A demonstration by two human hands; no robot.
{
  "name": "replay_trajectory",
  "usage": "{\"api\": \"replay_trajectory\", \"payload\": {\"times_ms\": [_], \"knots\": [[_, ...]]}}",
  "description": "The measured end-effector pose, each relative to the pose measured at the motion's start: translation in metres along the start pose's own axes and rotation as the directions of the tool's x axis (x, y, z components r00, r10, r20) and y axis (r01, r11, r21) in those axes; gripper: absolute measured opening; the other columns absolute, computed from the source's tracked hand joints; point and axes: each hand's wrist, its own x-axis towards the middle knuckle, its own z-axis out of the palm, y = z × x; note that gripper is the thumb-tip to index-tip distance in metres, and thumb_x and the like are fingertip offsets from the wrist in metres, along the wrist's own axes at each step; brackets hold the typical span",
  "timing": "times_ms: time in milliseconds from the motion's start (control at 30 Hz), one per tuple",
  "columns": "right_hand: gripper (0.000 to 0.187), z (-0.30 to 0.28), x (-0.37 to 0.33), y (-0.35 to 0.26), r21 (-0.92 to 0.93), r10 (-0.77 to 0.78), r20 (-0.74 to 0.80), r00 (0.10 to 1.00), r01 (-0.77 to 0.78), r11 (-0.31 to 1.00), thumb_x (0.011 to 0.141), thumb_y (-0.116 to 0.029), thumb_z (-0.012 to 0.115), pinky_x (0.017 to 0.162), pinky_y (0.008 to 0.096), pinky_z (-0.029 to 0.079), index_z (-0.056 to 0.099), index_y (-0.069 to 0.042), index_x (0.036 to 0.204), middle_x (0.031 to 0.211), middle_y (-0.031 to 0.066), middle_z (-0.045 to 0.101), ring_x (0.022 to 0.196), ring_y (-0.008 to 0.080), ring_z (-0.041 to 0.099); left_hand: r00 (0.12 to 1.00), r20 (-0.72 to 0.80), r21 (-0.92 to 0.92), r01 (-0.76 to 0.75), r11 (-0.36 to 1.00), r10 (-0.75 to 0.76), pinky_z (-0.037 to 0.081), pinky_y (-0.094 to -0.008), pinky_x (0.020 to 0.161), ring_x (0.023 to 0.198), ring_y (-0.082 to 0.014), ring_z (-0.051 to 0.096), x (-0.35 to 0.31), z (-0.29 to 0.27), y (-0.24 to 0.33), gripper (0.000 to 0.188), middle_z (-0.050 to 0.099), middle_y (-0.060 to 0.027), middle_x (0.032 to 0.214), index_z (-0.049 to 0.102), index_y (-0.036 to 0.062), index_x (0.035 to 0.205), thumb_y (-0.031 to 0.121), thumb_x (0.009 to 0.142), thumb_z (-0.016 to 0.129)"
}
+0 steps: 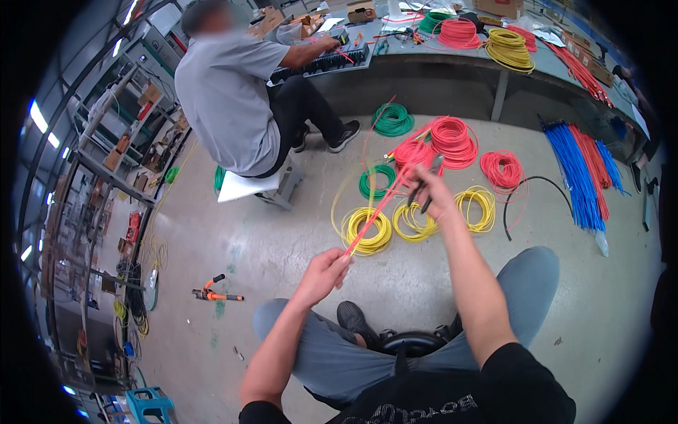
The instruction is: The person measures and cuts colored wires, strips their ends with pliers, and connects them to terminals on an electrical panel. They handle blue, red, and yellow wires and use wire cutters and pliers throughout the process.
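Note:
My left hand (323,276) is closed around the ends of several red wires (374,218), above my left knee. The wires run up and to the right, toward my right hand (436,196). That hand grips a pair of pliers (416,192) with dark handles; motion blurs it, and whether its fingers also touch the wires I cannot tell. Beyond it on the floor lie red wire coils (454,143), with another red coil (501,170) to the right. Yellow wire coils (367,232) and a green coil (376,181) lie around and below the hands.
A co-worker in a grey shirt (226,99) sits at a long workbench (452,62) bearing more coils. Blue wire bundles (573,173) and red ones lie at right. An orange-and-black tool (217,291) rests on the floor at left, near shelving (116,152).

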Motion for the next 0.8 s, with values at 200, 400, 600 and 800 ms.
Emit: {"api": "replay_trajectory", "payload": {"times_ms": [200, 400, 600, 800], "knots": [[0.032, 0.028, -0.063, 0.082, -0.372, 0.207, -0.094, 0.974, -0.227, 0.9, 0.102, -0.031, 0.067, 0.068, 0.0293, 0.055, 0.067, -0.004, 0.119, 0.092, 0.0045, 0.069, 0.073, 0.0118, 0.064, 0.997, 0.0, -0.454, 0.064, 0.888, -0.072, 0.049, -0.0281, 0.055, 0.055, -0.0091, 0.049, 0.039, 0.029, -0.019, 0.023, 0.059, 0.0005, 0.077, 0.062, 0.003, 0.11, 0.025, 0.108, 0.055], [0.026, 0.028, -0.078, 0.116, -0.041, 0.226, 0.299, 0.927, -0.224, 0.974, 0.102, -0.022, 0.064, 0.065, 0.0285, 0.051, 0.064, -0.002, 0.12, 0.088, 0.0023, 0.065, 0.072, 0.0125, 0.062, 0.982, 0.019, -0.514, 0.17, 0.841, -0.188, 0.05, -0.0288, 0.055, 0.056, -0.0096, 0.051, 0.028, 0.044, -0.027, 0.023, 0.059, 0.0007, 0.079, 0.064, 0.0035, 0.109, 0.025, 0.108, 0.055], [0.017, 0.032, -0.068, 0.121, 0.046, 0.267, 0.286, 0.92, -0.292, 0.955, 0.101, -0.02, 0.066, 0.065, 0.0282, 0.05, 0.064, -0.006, 0.111, 0.089, 0.0018, 0.065, 0.074, 0.0112, 0.059, 0.985, 0.04, -0.561, 0.163, 0.811, -0.17, 0.06, -0.0274, 0.063, 0.069, -0.0105, 0.066, 0.034, 0.038, -0.034, 0.025, 0.068, -0.0026, 0.087, 0.065, 0.0041, 0.113, 0.027, 0.108, 0.056], [0.016, 0.025, -0.059, 0.129, 0.075, 0.294, 0.217, 0.931, -0.316, 0.946, 0.101, -0.017, 0.065, 0.067, 0.0264, 0.052, 0.063, -0.005, 0.111, 0.089, 0.0012, 0.064, 0.073, 0.0106, 0.058, 0.967, 0.085, -0.537, 0.247, 0.807, -0.24, 0.062, -0.0288, 0.066, 0.074, -0.0138, 0.071, 0.021, 0.032, -0.036, 0.027, 0.071, -0.0078, 0.094, 0.064, 0.0016, 0.117, 0.025, 0.108, 0.056]]}}
